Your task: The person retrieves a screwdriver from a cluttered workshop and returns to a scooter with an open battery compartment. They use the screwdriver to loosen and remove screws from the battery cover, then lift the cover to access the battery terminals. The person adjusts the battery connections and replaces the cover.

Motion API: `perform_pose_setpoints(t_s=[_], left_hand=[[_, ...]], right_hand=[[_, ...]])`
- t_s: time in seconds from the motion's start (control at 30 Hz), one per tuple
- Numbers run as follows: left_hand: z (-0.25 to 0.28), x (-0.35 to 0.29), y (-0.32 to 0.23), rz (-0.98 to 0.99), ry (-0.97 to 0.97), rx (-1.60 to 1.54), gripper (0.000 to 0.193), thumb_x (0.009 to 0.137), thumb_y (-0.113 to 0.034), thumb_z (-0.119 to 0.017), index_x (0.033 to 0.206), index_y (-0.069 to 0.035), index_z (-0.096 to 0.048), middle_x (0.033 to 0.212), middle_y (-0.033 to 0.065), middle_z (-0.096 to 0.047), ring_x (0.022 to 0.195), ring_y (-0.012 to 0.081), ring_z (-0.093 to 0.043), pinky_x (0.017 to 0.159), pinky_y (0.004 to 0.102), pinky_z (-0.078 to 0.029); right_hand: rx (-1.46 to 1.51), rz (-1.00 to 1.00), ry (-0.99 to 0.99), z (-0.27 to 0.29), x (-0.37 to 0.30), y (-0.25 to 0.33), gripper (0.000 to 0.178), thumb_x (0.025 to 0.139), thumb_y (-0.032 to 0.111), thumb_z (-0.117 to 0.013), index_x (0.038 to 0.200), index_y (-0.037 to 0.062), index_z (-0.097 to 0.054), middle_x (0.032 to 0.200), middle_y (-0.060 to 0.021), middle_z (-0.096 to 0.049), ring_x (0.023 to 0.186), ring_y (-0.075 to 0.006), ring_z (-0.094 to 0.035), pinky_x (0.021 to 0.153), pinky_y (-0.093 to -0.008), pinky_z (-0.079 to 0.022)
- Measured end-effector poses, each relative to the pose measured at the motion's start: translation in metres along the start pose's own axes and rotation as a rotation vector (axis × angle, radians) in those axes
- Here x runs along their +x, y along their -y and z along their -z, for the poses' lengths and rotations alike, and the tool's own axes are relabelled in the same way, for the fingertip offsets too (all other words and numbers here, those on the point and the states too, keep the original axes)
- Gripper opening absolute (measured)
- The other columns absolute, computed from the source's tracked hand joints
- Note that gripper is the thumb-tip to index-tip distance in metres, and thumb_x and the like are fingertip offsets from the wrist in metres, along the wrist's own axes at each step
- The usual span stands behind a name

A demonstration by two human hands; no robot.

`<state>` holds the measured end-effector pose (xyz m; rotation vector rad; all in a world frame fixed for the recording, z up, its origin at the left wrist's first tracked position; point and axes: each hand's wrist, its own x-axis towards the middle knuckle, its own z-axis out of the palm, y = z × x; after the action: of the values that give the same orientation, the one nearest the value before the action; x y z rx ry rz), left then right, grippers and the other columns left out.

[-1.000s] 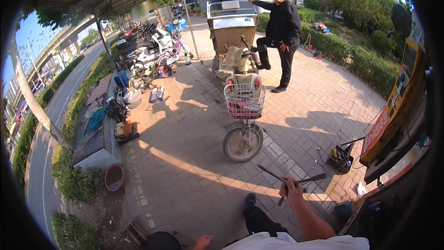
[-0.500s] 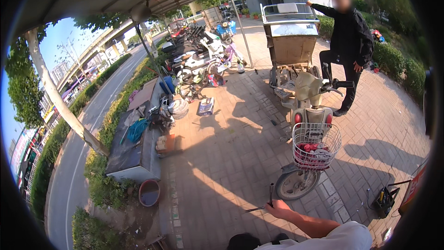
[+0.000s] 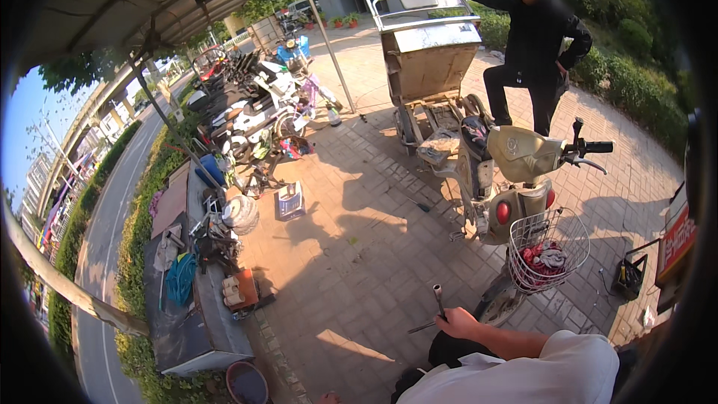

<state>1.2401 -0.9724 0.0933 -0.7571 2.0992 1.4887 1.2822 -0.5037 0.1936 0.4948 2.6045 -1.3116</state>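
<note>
My right hand (image 3: 458, 324) is closed around a metal socket wrench (image 3: 438, 296). One arm of it stands up with the socket on top, and another thin arm points left. The hand is beside the front wheel (image 3: 493, 301) of a beige cargo tricycle (image 3: 523, 153), apart from it. Over that wheel is a white wire basket (image 3: 550, 258) with red and grey cloth (image 3: 544, 260) in it. At the lower edge a small skin-coloured patch (image 3: 329, 399) may be my left hand; its fingers cannot be made out.
A person in black (image 3: 535, 49) stands with one hand on the tricycle's tilted cargo box (image 3: 434, 63). To the left are a long dark-topped bench (image 3: 179, 329), a water bucket (image 3: 247, 385) and many parked scooters (image 3: 254, 116). A black tool carrier (image 3: 630, 277) lies at right.
My view has shifted, so the bench sits lower left and the tricycle's front farther right. My right hand still grips the wrench. The person in black has moved the free hand to the hip.
</note>
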Motion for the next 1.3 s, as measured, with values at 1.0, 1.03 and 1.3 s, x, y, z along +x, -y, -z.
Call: perform_pose_setpoints(t_s=[1.0, 1.03, 1.3], left_hand=[[-0.275, 0.556, -0.558, 0.137, 0.447, 0.405, 0.015, 0.093, -0.020, -0.062, 0.091, -0.006, -0.061, 0.075, 0.0058, -0.064, 0.059, 0.0156, -0.061, 0.050, 0.0292, -0.046], [-0.289, 0.587, -0.590, 0.123, 0.469, 0.421, 0.014, 0.093, -0.020, -0.062, 0.091, -0.006, -0.061, 0.074, 0.0056, -0.064, 0.059, 0.0155, -0.061, 0.050, 0.0289, -0.046], [-0.452, 0.774, -0.862, -0.201, 0.543, 0.648, 0.020, 0.097, -0.022, -0.057, 0.092, -0.004, -0.064, 0.076, 0.0031, -0.063, 0.062, 0.0108, -0.057, 0.049, 0.0241, -0.042]], right_hand=[[0.036, -0.866, -0.466, 0.172, 0.566, -0.051, 0.033, 0.089, 0.034, -0.058, 0.098, 0.0041, -0.069, 0.094, -0.0219, -0.070, 0.091, -0.0403, -0.067, 0.080, -0.0499, -0.054], [0.063, -1.033, -0.479, 0.166, 0.561, -0.055, 0.033, 0.088, 0.033, -0.059, 0.097, 0.0035, -0.070, 0.095, -0.0216, -0.070, 0.091, -0.0404, -0.067, 0.081, -0.0496, -0.054], [0.229, -1.495, -0.627, 0.120, 0.547, -0.003, 0.033, 0.086, 0.028, -0.058, 0.096, -0.0004, -0.071, 0.100, -0.0229, -0.070, 0.098, -0.0407, -0.066, 0.088, -0.0467, -0.054]])
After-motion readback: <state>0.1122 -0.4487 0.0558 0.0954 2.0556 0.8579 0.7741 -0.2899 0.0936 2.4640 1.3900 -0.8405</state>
